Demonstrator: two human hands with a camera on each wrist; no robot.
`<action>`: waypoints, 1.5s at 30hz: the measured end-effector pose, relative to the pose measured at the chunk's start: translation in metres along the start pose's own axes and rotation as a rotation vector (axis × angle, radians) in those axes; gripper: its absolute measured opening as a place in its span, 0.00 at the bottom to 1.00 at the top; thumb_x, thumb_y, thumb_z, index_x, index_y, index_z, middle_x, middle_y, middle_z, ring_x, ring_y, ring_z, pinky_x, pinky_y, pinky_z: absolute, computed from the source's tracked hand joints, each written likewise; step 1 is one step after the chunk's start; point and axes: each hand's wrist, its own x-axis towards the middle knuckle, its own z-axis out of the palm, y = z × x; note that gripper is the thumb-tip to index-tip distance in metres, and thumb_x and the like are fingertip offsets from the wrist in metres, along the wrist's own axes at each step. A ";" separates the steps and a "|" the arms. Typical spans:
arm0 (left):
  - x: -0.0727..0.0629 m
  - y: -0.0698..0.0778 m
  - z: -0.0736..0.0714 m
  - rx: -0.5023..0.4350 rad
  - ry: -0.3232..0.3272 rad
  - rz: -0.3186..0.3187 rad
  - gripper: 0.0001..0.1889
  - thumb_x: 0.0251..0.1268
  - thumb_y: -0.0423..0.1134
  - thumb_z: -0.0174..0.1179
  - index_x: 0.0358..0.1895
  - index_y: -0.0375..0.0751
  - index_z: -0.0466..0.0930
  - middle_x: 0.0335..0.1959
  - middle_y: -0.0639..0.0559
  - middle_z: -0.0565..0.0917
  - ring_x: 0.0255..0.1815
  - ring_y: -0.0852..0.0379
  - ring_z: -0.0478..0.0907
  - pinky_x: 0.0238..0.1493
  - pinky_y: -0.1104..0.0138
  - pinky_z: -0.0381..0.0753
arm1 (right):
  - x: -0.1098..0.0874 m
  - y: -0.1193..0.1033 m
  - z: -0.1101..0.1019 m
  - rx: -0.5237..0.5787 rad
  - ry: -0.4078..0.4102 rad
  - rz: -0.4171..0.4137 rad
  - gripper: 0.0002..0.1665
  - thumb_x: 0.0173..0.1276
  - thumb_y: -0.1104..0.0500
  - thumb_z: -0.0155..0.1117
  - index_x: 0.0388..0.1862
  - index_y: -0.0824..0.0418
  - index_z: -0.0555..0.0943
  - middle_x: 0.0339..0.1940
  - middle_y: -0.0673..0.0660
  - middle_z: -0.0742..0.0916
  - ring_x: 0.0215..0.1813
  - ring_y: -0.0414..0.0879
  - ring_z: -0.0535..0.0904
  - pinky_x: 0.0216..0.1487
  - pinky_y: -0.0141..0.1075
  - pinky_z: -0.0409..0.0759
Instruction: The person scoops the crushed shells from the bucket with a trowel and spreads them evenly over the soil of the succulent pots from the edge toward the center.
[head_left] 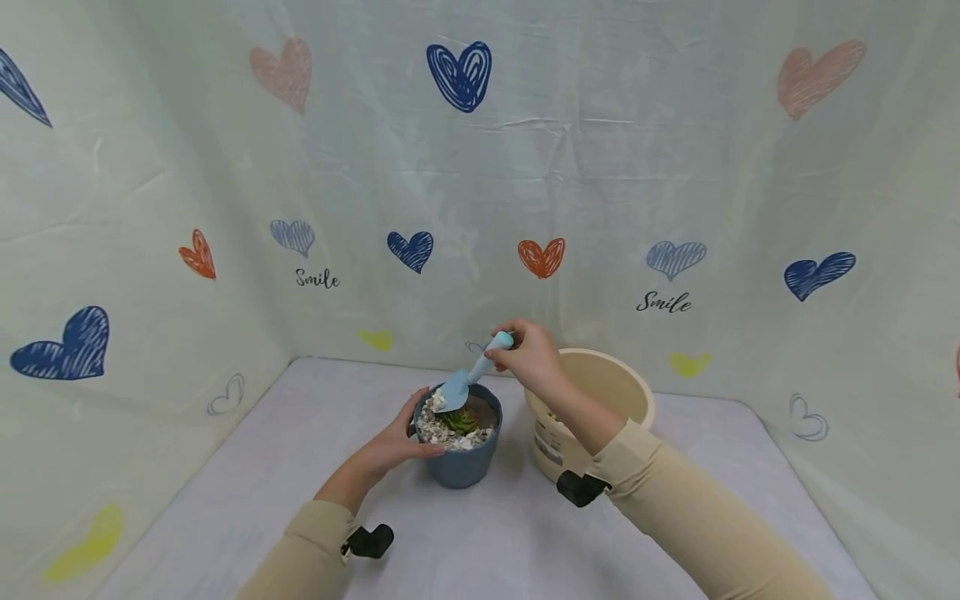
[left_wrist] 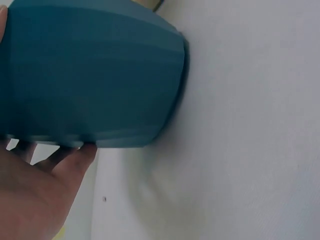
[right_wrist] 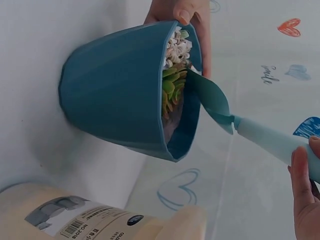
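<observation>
Well behind the fingers of the left hand (head_left: 388, 450) begins a long, plain beige cloth sleeve (head_left: 300, 557), ending in a broad, lightly creased cuff. A matching beige cloth sleeve (head_left: 697, 512), wrinkled along its length, starts behind the fingers of the right hand (head_left: 531, 360). Beside each cuff, on the thumb's side, sits a small, rounded black block (head_left: 372, 542), the right sleeve's black block (head_left: 579, 488) looking much alike.

Grips a pale blue trowel (right_wrist: 272, 145) in the right hand (right_wrist: 306, 197), with its blade (right_wrist: 212, 97) slanted into a blue pot (right_wrist: 112, 90) beside a green succulent (right_wrist: 171, 89) and pale stones (right_wrist: 178, 50); holds the pot's rim with the left hand (right_wrist: 195, 17), near a labelled cream tub (right_wrist: 155, 229).
</observation>
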 end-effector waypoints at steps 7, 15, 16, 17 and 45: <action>-0.004 0.002 0.011 -0.008 0.073 -0.015 0.58 0.51 0.40 0.75 0.79 0.54 0.41 0.78 0.36 0.40 0.75 0.28 0.41 0.65 0.32 0.50 | 0.000 0.001 -0.003 -0.010 0.010 0.001 0.18 0.62 0.65 0.71 0.50 0.65 0.81 0.41 0.61 0.86 0.31 0.48 0.85 0.36 0.38 0.84; -0.006 0.005 0.024 -0.009 0.143 -0.040 0.59 0.50 0.41 0.76 0.79 0.50 0.40 0.78 0.34 0.42 0.74 0.28 0.43 0.66 0.34 0.51 | -0.003 0.001 -0.008 -0.015 0.006 -0.019 0.17 0.62 0.65 0.71 0.50 0.66 0.81 0.42 0.61 0.85 0.33 0.52 0.85 0.39 0.42 0.85; -0.007 0.006 0.026 -0.006 0.155 -0.045 0.60 0.49 0.41 0.76 0.79 0.50 0.39 0.78 0.34 0.41 0.74 0.28 0.43 0.66 0.34 0.51 | -0.004 0.001 -0.009 -0.016 0.007 -0.018 0.17 0.62 0.65 0.71 0.50 0.65 0.81 0.42 0.61 0.85 0.34 0.53 0.85 0.39 0.42 0.84; -0.007 0.006 0.027 -0.009 0.163 -0.047 0.60 0.49 0.41 0.76 0.79 0.50 0.39 0.78 0.35 0.41 0.74 0.28 0.42 0.66 0.34 0.51 | -0.004 0.001 -0.009 -0.018 0.009 -0.018 0.17 0.62 0.65 0.71 0.50 0.65 0.81 0.42 0.61 0.85 0.34 0.54 0.85 0.38 0.40 0.84; -0.029 0.045 0.040 0.140 0.349 0.210 0.52 0.51 0.42 0.75 0.77 0.43 0.51 0.76 0.36 0.53 0.74 0.33 0.48 0.65 0.36 0.57 | -0.029 0.021 -0.062 0.079 0.013 -0.099 0.17 0.63 0.69 0.69 0.51 0.70 0.78 0.43 0.63 0.83 0.38 0.46 0.83 0.44 0.42 0.84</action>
